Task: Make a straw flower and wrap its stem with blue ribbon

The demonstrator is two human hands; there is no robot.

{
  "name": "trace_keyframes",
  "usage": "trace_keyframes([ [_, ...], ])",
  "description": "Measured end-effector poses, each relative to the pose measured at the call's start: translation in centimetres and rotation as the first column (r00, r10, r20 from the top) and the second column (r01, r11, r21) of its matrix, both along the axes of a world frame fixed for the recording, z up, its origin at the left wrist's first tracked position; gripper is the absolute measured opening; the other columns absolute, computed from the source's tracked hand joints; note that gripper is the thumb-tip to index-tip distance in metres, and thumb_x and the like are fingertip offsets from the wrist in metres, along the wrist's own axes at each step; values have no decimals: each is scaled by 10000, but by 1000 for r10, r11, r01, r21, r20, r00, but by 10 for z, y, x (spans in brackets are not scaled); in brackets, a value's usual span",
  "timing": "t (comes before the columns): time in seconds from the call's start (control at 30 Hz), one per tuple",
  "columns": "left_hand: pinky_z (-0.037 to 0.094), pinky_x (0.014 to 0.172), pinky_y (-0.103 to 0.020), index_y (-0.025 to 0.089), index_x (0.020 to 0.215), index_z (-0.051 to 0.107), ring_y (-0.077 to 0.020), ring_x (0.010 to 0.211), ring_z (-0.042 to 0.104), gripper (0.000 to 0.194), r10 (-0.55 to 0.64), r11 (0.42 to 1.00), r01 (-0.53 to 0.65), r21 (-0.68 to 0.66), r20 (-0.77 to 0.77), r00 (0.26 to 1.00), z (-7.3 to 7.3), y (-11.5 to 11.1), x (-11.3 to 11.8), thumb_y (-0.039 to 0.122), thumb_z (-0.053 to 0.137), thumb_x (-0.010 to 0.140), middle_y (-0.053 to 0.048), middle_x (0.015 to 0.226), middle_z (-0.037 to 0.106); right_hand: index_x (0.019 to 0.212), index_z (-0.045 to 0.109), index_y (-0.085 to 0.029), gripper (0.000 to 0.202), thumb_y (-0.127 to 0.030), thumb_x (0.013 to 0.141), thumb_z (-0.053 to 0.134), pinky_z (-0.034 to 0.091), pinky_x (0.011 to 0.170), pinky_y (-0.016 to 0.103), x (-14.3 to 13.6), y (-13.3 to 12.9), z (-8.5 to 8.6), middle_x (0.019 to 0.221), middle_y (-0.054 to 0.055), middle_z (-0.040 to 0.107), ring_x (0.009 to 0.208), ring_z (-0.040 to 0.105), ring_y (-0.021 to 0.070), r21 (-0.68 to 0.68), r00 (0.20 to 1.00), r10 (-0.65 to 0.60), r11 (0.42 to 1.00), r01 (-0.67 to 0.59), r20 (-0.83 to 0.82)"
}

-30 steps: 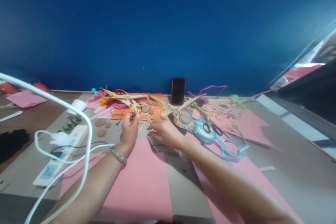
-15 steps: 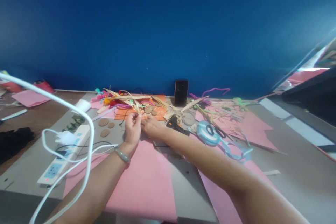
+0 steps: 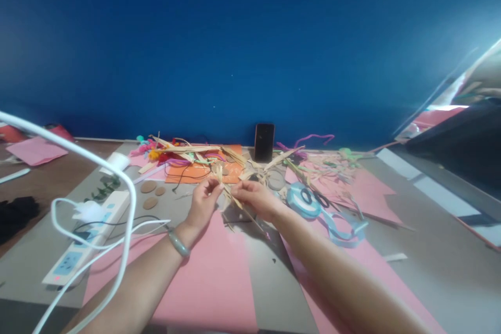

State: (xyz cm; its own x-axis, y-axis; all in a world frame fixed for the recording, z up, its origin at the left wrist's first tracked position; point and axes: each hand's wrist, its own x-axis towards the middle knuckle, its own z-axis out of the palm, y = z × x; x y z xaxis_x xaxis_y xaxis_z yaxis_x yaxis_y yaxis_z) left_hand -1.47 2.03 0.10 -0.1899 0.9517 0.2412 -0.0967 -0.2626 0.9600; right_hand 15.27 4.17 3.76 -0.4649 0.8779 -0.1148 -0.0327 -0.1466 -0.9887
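Note:
Near the middle of the table, my left hand [image 3: 204, 202] pinches a small bundle of pale dried straw [image 3: 219, 173], whose upper ends stick up past the fingertips. My right hand [image 3: 256, 198] is closed with thumb and fingers together at the bundle's right side, where thin strands [image 3: 234, 199] run down to the right. What exactly its fingertips hold is too small to tell. Beyond both hands is an orange sheet [image 3: 183, 173] with more straw and colored pieces. A pink sheet [image 3: 211, 276] lies under the forearms.
A white power strip [image 3: 84, 242] with looping white cable [image 3: 131, 209] is at left, beside brown discs [image 3: 150, 202]. A phone [image 3: 264, 143] stands upright near the blue wall. Scissors [image 3: 321, 199] and blue ribbon [image 3: 303, 202] lie right, before pink sheets with scraps [image 3: 371, 190].
My right hand has drawn back and right from beside my left hand. The straw bundle now shows between both hands. The view has shifted slightly.

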Motion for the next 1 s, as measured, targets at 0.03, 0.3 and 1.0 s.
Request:
trace_keyframes([
  [0.03, 437, 682, -256, 173, 807, 593, -128, 692, 539, 188, -25, 1000, 26, -13, 11, 1000, 1, -2, 1, 335, 686, 792, 12, 735, 587, 735, 606, -145, 277, -377, 685, 748, 378, 514, 214, 1, -2, -3, 626, -9, 622, 492, 485, 78, -23, 1000, 1, 1000, -1, -10],
  [0.3, 460, 695, -252, 168, 805, 612, -131, 721, 581, 183, -119, 989, 121, -88, 29, 992, 7, -7, 2, 323, 705, 775, -9, 767, 640, 857, 611, -142, 383, -411, 666, 804, 399, 565, 211, 7, 0, -5, 627, -34, 621, 539, 540, 83, -42, 999, 0, 999, -2, -39],
  [1.0, 466, 712, -259, 152, 810, 627, -136, 713, 597, 215, -15, 999, 12, -51, -43, 999, 3, -6, 1, 315, 745, 735, -6, 748, 647, 709, 629, -144, 293, -414, 702, 742, 280, 451, 200, -1, -8, -1, 540, -43, 532, 460, 394, 63, 90, 990, -130, 988, 126, 46],
])
